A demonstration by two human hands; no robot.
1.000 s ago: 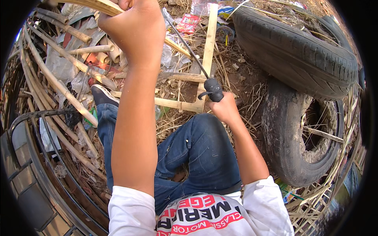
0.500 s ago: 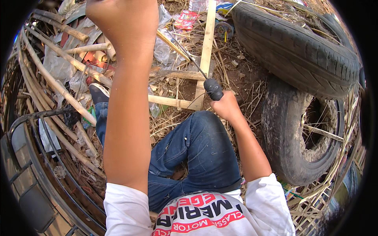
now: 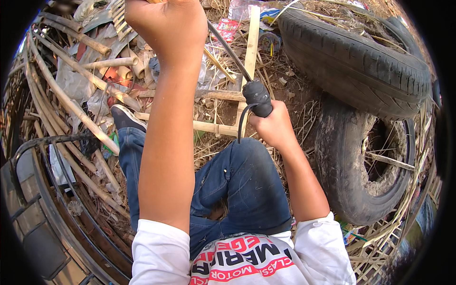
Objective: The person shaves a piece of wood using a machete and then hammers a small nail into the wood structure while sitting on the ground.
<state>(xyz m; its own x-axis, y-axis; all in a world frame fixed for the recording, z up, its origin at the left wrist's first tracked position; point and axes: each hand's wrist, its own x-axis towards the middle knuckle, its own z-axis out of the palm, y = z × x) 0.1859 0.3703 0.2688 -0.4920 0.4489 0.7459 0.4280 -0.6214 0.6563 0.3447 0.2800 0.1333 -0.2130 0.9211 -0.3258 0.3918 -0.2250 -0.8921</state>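
Note:
My right hand [image 3: 274, 124] is closed around the black-wrapped handle of a long-bladed knife [image 3: 257, 97]. A dark loop hangs from the handle above my right knee. Its narrow dark blade, seen nearly edge-on, slants up and left toward my left hand [image 3: 167, 23]. That hand is raised at the top edge as a fist. A pale sliver shows at its top, but most of what it grips is out of the picture. Below the knife, a flat bamboo strip [image 3: 250, 47] crosses bamboo sticks [image 3: 216, 127] lying on the ground.
Two worn tyres [image 3: 356, 61] lean together at the right. Bamboo poles [image 3: 71, 111] are heaped at the left, beside a black metal frame [image 3: 52, 140]. Plastic litter [image 3: 225, 29] and dry straw cover the ground ahead. Woven bamboo [image 3: 375, 254] lies at the lower right.
My left fist has moved right and slightly down. The knife handle has tilted, its loop swinging into view, and the blade shows broader. Woven slats appear at the upper left.

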